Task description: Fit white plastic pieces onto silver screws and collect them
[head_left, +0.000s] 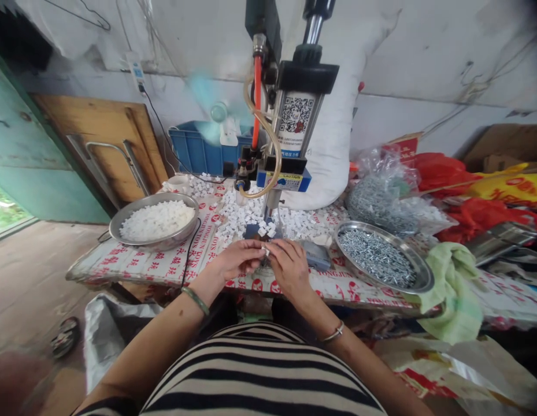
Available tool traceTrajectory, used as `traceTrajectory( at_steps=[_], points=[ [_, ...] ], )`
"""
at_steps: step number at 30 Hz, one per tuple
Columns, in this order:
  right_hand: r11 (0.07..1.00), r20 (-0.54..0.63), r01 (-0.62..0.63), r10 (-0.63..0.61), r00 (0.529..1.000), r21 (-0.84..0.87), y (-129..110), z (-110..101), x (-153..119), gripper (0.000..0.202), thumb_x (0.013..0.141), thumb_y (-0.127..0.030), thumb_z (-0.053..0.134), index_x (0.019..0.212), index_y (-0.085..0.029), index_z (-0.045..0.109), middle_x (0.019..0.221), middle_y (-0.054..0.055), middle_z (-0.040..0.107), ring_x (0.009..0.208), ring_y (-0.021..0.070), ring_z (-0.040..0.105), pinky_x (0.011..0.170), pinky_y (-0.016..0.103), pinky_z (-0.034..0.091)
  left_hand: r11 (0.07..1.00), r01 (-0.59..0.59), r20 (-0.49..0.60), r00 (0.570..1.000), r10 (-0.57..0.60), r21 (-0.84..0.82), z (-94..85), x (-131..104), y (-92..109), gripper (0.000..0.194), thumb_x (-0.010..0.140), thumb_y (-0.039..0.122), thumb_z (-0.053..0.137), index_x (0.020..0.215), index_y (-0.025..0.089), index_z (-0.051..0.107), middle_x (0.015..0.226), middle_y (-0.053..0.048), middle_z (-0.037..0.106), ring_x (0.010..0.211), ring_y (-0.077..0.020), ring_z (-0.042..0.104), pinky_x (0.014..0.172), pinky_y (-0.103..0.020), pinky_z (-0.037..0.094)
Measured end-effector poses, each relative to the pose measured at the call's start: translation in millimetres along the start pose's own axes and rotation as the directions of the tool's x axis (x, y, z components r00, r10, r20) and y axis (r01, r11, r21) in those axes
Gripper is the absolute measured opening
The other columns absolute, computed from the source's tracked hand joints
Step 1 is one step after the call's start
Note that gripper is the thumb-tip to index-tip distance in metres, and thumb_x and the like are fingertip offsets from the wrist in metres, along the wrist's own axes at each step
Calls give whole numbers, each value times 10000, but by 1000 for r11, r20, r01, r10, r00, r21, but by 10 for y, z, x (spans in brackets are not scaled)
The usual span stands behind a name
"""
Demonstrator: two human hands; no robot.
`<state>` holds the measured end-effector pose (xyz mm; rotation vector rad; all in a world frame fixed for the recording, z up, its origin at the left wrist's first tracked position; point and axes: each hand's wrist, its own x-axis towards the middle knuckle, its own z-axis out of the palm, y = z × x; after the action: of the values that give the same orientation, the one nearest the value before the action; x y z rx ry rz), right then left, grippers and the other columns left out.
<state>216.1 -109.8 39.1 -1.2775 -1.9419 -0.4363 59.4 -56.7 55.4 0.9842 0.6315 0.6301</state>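
Observation:
My left hand (239, 260) and my right hand (289, 267) meet at the table's front edge, just before the foot of a pneumatic press (294, 124). A small white plastic piece (267, 251) shows between their fingertips, pinched from both sides. Any finer part in the pinch is too small to make out. Right behind the fingers, more white pieces (266, 229) lie under the press ram and spread over the tabletop. To the right stands a metal bowl (426, 283) of small silvery metal pins (376, 257).
At the left stands a metal bowl (116, 231) of white pieces. Behind the press are a blue crate (194, 147), a running fan (218, 112) and a large white sack (333, 144). A green cloth (452, 292) hangs over the front edge; plastic bags (381, 196) crowd the right.

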Motion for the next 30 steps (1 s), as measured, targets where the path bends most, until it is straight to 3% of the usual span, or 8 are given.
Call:
traceTrajectory(
  at_steps=[3,6,9,11,17,22,26,30],
  points=[
    [997,9,51,-52,999,58,87,-43,-41,254,874,-223,438,1026,-237,641,925,46,645,957,183,526,881,360,374,987,31,36,999,-37,155,23,-13,-3,363,596,371,724,842,141,586,483,70,438,375,-22,348,372,-160,228],
    [997,36,72,-73,997,35,249,-58,14,232,863,-238,463,996,-227,654,914,45,652,952,188,523,870,361,359,886,-107,-137,973,187,450,42,45,-9,294,705,394,615,872,155,585,502,52,478,394,-55,390,402,-187,287],
    [1000,64,11,-9,998,-24,448,-11,198,223,859,-259,480,985,-222,660,947,44,656,946,194,518,837,355,341,637,-194,-275,782,560,746,19,166,-1,260,729,345,594,923,171,591,641,17,559,562,-104,512,551,-225,395],
    [997,101,-40,46,994,-60,551,52,357,220,857,-273,487,981,-231,664,968,40,657,943,197,516,814,349,330,516,-149,-271,712,648,843,-16,266,4,287,737,332,587,972,168,585,665,8,562,624,-127,530,622,-250,410],
    [988,289,-55,96,952,-144,574,211,670,202,851,-274,499,952,-262,673,945,23,675,947,202,508,785,341,277,410,-136,-204,702,682,902,-122,540,-13,346,721,290,597,1029,132,584,728,-14,577,679,-137,537,683,-266,425],
    [977,366,0,81,927,-215,521,229,716,202,865,-267,479,947,-254,663,880,15,681,922,194,510,795,337,248,488,-234,-175,736,654,841,-176,658,-40,269,700,217,591,955,143,633,766,-18,617,702,-126,553,682,-239,434],
    [956,403,124,-6,915,-267,522,212,685,227,878,-234,445,987,-223,644,823,36,672,862,193,516,782,330,255,525,-253,-173,756,632,813,-161,679,-32,223,716,244,585,901,141,652,696,-1,608,634,-109,531,611,-215,415],
    [945,389,184,-67,919,-271,510,201,599,293,867,-169,439,1113,-181,598,836,70,665,860,195,522,798,325,266,353,-254,-95,678,729,900,-103,681,-27,189,760,286,553,829,151,666,690,-9,600,621,-103,513,622,-218,398]
  ],
)
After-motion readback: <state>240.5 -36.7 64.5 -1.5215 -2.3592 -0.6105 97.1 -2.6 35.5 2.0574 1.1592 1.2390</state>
